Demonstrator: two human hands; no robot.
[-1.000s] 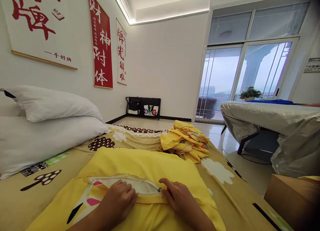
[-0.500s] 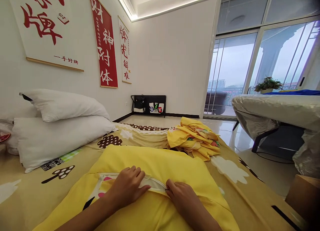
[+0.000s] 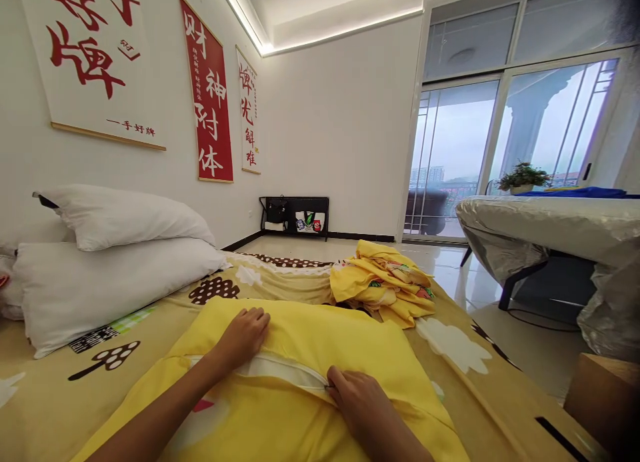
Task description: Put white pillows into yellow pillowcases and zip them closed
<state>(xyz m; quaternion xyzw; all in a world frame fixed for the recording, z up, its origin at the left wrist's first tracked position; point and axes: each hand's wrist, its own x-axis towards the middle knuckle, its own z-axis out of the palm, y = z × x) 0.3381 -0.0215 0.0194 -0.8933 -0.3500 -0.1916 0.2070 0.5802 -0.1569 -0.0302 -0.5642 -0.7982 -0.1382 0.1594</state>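
A yellow pillowcase (image 3: 320, 335), filled out, lies on the bed in front of me, with a zipped opening running across it. White filling (image 3: 280, 369) shows through the gap. My left hand (image 3: 245, 335) rests on the yellow cloth just beyond the left part of the opening, fingers laid over the fabric; its thumb is hidden. At the right end of the gap my right hand (image 3: 357, 399) is closed in a pinch on the zipper, where a small dark bit, apparently the pull, shows at the fingertips.
Two stacked white pillows (image 3: 115, 269) are on the left of the patterned bedsheet (image 3: 480, 395). Behind the pillowcase lies a crumpled yellow cloth (image 3: 383, 282). To the right stand a plastic-covered table (image 3: 540, 222) and a wooden block-like piece (image 3: 600, 389).
My left hand has shifted up and left, off the opening onto the cloth beyond it. My right hand keeps its pinch at the zipper. The view has tilted slightly upward.
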